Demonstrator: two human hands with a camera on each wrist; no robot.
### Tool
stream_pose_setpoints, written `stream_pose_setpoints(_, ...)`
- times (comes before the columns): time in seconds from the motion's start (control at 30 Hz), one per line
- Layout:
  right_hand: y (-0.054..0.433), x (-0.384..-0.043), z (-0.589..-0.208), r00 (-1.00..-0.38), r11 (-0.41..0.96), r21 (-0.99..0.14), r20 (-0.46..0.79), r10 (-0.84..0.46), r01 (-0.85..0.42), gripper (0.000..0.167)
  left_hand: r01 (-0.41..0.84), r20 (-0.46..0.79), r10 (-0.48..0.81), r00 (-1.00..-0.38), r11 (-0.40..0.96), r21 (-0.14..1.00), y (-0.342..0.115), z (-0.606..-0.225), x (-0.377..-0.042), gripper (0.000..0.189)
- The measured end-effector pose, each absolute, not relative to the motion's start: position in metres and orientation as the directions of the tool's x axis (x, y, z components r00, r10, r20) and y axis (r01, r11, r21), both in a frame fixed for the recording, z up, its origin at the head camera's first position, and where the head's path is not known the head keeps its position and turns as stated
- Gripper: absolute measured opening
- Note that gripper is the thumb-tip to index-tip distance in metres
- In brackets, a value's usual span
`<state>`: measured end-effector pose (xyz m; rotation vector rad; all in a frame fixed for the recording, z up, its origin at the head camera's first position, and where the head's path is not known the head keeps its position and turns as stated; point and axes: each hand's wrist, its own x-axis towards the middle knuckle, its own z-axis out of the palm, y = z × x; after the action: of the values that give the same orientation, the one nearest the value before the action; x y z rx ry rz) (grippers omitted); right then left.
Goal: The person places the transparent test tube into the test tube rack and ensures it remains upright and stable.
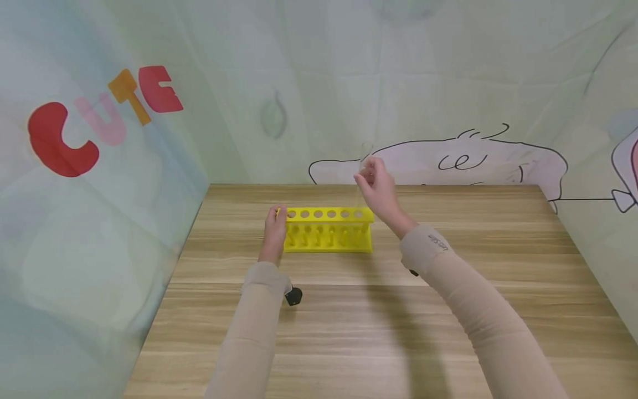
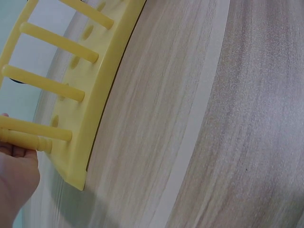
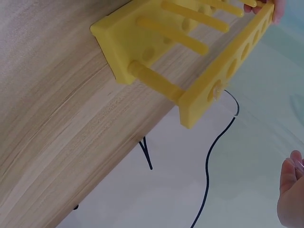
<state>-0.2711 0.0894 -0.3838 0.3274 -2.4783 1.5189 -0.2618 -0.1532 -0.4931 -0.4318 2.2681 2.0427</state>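
A yellow test tube rack (image 1: 329,249) stands upright on the table, with a row of round holes in its top bar and pegs below. My left hand (image 1: 273,233) grips its left end; in the left wrist view, that hand (image 2: 16,180) is around the end post. Above the right end, my right hand (image 1: 380,188) pinches a clear test tube (image 1: 366,148) between thumb and fingers. In the right wrist view, the tube's rounded tip (image 3: 217,90) is at the end hole of the top bar, and the right hand (image 3: 292,194) is higher up the tube.
The wood-grain table (image 1: 339,332) meets a printed cloth backdrop (image 1: 239,111) behind and at both sides. A small black device (image 1: 294,296) is on the left wrist.
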Motion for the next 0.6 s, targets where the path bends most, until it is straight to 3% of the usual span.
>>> stream_pose_setpoints(0.6, 0.0888, -0.2713, -0.3934, -0.950, 0.444, -0.842, 0.300, -0.089, -0.307, 0.029, -0.251, -0.234, -0.162, -0.959, 0.093, 0.963, -0.1525, -0.4892, -0.2588, 0.034)
